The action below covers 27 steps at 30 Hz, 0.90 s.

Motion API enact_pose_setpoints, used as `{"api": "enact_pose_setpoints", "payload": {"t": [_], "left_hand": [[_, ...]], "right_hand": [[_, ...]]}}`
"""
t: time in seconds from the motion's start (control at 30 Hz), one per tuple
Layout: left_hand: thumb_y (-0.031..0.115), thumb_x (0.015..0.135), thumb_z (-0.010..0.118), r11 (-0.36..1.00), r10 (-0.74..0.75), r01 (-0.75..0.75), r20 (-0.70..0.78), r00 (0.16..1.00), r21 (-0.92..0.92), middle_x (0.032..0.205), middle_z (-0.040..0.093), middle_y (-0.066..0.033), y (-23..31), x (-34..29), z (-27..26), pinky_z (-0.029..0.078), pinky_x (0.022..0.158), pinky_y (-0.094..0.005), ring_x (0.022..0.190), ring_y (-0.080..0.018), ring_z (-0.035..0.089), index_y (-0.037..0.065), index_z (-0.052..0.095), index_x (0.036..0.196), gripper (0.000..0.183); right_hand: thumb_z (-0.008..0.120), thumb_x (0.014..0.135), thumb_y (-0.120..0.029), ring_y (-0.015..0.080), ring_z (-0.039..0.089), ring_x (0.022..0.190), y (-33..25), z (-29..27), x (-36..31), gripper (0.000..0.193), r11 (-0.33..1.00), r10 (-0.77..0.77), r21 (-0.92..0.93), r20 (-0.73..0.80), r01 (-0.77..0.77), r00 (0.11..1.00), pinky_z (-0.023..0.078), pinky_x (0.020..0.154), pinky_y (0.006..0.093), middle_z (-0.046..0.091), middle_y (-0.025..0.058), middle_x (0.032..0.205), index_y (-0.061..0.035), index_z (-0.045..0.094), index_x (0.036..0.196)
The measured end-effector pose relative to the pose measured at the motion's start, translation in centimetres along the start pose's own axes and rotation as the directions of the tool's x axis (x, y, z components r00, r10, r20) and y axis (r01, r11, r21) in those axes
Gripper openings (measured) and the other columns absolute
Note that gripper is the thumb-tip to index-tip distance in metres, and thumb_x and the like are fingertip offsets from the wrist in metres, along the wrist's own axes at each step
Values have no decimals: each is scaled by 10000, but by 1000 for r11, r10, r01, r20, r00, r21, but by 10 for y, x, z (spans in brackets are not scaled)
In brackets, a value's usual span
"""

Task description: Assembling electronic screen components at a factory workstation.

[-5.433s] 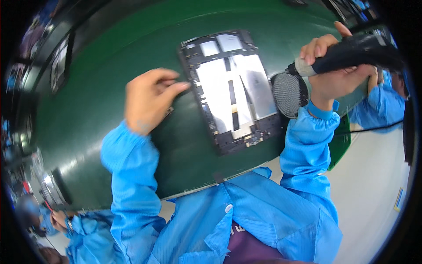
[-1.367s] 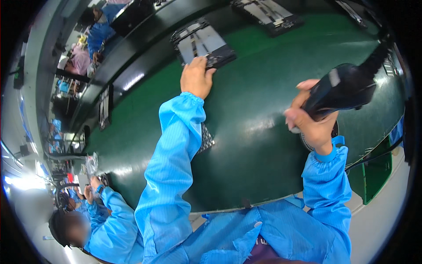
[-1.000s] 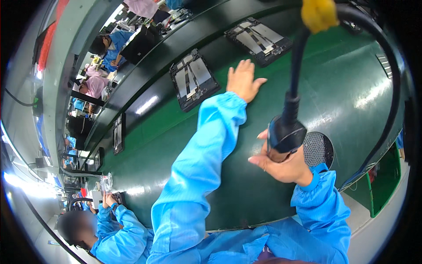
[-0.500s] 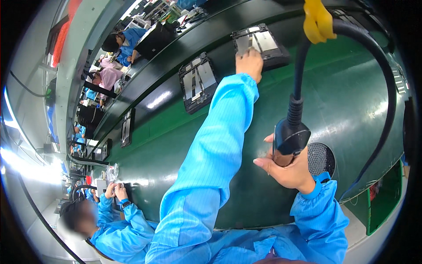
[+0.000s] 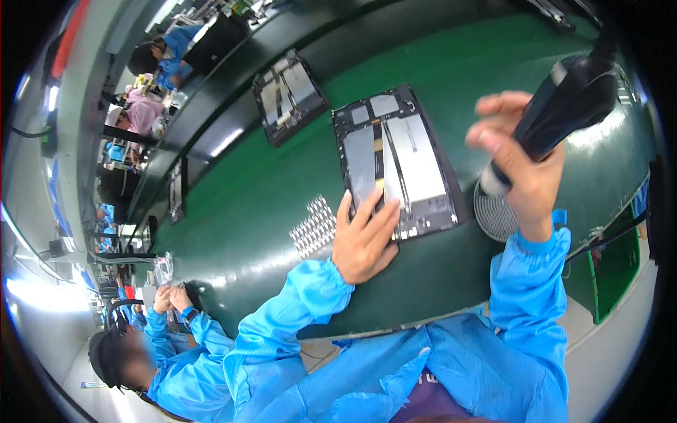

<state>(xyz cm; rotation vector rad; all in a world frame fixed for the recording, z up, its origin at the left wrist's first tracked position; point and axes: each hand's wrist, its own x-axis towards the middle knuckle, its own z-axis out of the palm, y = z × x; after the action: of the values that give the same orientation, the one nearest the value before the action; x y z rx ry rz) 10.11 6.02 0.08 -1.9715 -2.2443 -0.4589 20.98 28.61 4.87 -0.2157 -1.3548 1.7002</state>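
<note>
An opened tablet (image 5: 416, 151) lies on the green bench in front of me, its silver and black inner parts showing. My left hand (image 5: 367, 240) rests with spread fingers on its lower left edge. In my right hand (image 5: 525, 169) is a black corded tool that looks like an electric screwdriver (image 5: 568, 106), slanting with its pale tip down and left. The thumb and fingers are partly round it. That tip hangs over a round perforated grey dish (image 5: 496, 217) to the right of the tablet. Left of my left hand lies a patch of small silver pieces (image 5: 315, 227) in rows.
Another opened tablet (image 5: 290, 96) lies farther off on the dark strip (image 5: 211, 130) along the bench, with one more (image 5: 178, 190) to the left. A co-worker in blue (image 5: 173, 374) sits at lower left. A green bin (image 5: 617, 282) stands beyond the bench's right edge.
My left hand has come back toward me, and the tablet it was touching at the far side now lies nearer. The right hand has risen to the right, tilting the tool.
</note>
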Motion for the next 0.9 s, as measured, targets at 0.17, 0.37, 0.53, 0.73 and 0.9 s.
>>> {"api": "enact_pose_setpoints", "payload": {"t": [0.17, 0.37, 0.53, 0.73, 0.9], "left_hand": [[136, 608, 745, 984, 114, -117, -33, 993, -133, 1207, 564, -94, 39, -42, 6, 257, 986, -623, 1206, -296, 480, 12, 630, 1027, 452], [137, 546, 807, 948, 66, -89, -86, 994, -306, 1124, 608, -151, 52, -36, 15, 279, 1013, -587, 1144, -324, 537, -24, 626, 945, 467], [20, 612, 753, 941, 160, -175, -74, 984, -288, 1139, 600, -160, 56, -19, 21, 321, 1014, -517, 1129, -303, 554, -27, 630, 979, 389], [89, 722, 688, 910, 173, -210, -133, 976, -358, 1270, 519, -166, 54, -13, 29, 280, 1050, -494, 1227, -295, 466, -27, 533, 1189, 506], [143, 772, 692, 786, -451, 212, -304, 839, -580, 1414, 337, -201, 42, 9, 40, 180, 1070, -537, 1334, -359, 283, -9, 327, 1367, 714]], "right_hand": [[627, 791, -49, 209, 641, 819, -11, -8, 20, 607, 974, -170, -156, -27, 164, 985, 522, 696, 287, 559, 226, 1167, 47, 339, 1318], [662, 788, -21, 150, 564, 527, 15, -55, 21, 386, 981, -136, -132, 55, 142, 989, 475, 528, 280, 589, 77, 698, 47, 480, 1122], [695, 771, -22, 140, 539, 495, 24, -51, 21, 332, 981, -117, -154, 6, 117, 993, 447, 478, 279, 552, 51, 637, 34, 509, 1041], [706, 763, -26, 135, 543, 497, 22, -49, 19, 345, 977, -71, -201, 43, 78, 997, 448, 486, 262, 561, 48, 621, 33, 513, 1042], [715, 763, -43, 130, 547, 496, 26, -53, 22, 340, 974, -92, -199, 92, 109, 991, 449, 483, 253, 571, 47, 621, 29, 520, 1032]]}}
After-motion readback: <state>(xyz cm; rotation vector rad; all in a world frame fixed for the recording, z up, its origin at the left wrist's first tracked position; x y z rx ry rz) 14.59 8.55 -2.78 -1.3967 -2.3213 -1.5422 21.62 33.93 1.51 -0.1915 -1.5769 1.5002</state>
